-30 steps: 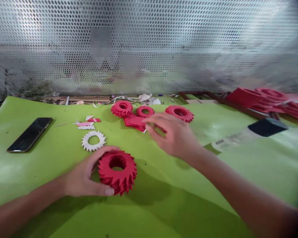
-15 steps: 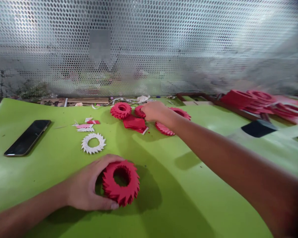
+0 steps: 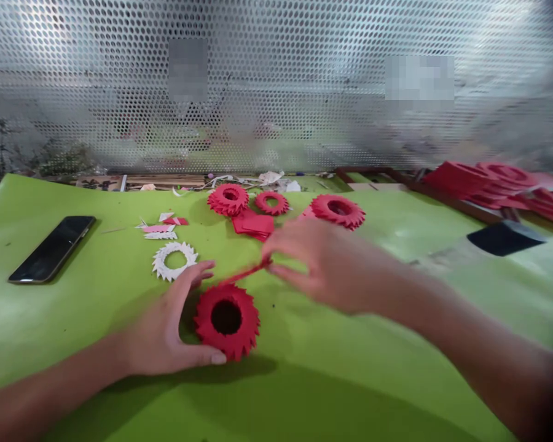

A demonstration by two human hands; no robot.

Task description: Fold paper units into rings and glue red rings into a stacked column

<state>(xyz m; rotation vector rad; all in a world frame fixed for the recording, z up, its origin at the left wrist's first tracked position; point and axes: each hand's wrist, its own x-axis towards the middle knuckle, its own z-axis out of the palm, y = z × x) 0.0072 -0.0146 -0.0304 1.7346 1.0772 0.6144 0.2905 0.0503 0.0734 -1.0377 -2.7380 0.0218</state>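
Note:
My left hand [image 3: 166, 325] curves around the left side of a stack of red saw-toothed rings [image 3: 250, 319]. Its thumb lies against the near edge, while the fingers are apart and raised by the far edge. Between the thumb and fingers of my right hand [image 3: 322, 264] is a thin red toothed ring [image 3: 246, 270], seen edge-on and slightly blurred. The held ring's left end reaches the stack's far rim; whether they touch, I cannot tell. Just beyond my left fingers lies a white toothed ring [image 3: 157, 261].
Farther back are red toothed rings [image 3: 219, 202], a smaller red ring [image 3: 283, 204], folded red pieces [image 3: 253, 222] and another red ring stack [image 3: 354, 212]. A phone [image 3: 50, 248] lies left. Red pieces [image 3: 456, 178] sit at right, near a dark curved object [image 3: 504, 238]. Perforated metal [image 3: 276, 80] stands behind.
My right hand has come back from the far red rings toward me, now with a thin red ring in its fingers. My left fingers have lifted off the stack's far side.

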